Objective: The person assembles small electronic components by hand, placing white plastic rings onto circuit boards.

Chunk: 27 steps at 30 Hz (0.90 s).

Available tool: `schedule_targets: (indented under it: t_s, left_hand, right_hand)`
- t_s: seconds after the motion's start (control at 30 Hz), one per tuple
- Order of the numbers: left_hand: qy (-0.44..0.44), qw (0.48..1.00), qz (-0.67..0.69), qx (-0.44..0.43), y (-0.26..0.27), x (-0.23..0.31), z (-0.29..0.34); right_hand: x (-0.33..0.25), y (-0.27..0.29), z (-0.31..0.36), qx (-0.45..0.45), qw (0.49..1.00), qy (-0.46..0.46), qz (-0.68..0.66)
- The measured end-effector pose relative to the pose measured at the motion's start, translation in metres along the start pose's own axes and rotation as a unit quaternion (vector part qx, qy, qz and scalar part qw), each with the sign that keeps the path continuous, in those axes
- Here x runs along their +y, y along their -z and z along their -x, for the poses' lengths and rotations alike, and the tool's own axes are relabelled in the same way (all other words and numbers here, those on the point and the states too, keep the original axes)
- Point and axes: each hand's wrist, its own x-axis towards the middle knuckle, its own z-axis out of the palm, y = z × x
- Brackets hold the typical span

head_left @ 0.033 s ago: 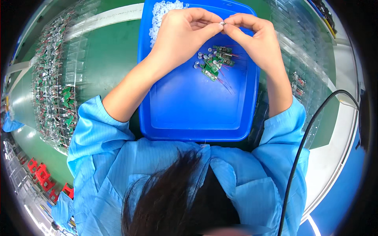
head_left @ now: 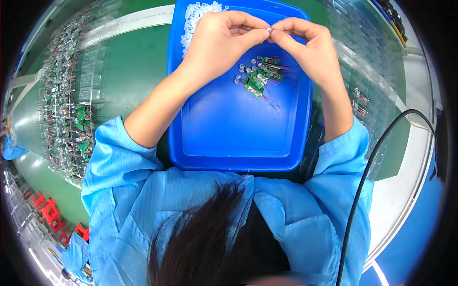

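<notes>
Above the far part of a blue plastic tray (head_left: 238, 138), my left hand (head_left: 222, 45) and my right hand (head_left: 310, 52) meet at the fingertips. Both are closed in a pinch around one tiny metallic-looking part (head_left: 270, 29); its kind is too small to tell. Below them in the tray lies a loose pile of green circuit boards (head_left: 255, 88) with thin red wires. Several small round translucent caps (head_left: 242, 69) sit at the pile's left side. A heap of whitish translucent plastic pieces (head_left: 195, 16) fills the tray's far left corner, partly behind my left hand.
On the green surface to the left stand long rows of wired circuit boards (head_left: 62, 109) in clear plastic. More clear packaging (head_left: 360, 52) lies to the right. A black cable (head_left: 369, 164) curves along my right side. Red stools (head_left: 50, 209) show at the lower left.
Nearly nothing differs. Both hands keep the same pinch, with only a very slight shift of the right hand and fingertips.
</notes>
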Motion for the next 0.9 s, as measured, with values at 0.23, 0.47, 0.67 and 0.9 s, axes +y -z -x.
schedule_targets:
  t_s: [0.23, 0.47, 0.67, 0.9]
  left_hand:
    - [0.053, 0.993, 0.095, -0.037, 0.002, -0.008, -0.004]
    - [0.038, 0.999, 0.021, -0.028, 0.013, -0.010, 0.003]
    - [0.100, 0.993, 0.057, 0.002, -0.006, 0.014, 0.008]
    - [-0.043, 0.977, -0.211, 0.008, -0.006, 0.022, 0.012]
  right_hand:
    - [0.006, 0.000, -0.001, -0.031, 0.991, -0.047, -0.125]
    - [-0.001, -0.001, 0.000, -0.016, 0.999, -0.019, -0.023]
    - [-0.003, 0.000, 0.002, -0.009, 1.000, -0.019, -0.011]
    - [-0.026, -0.021, 0.005, 0.138, 0.937, 0.122, 0.297]
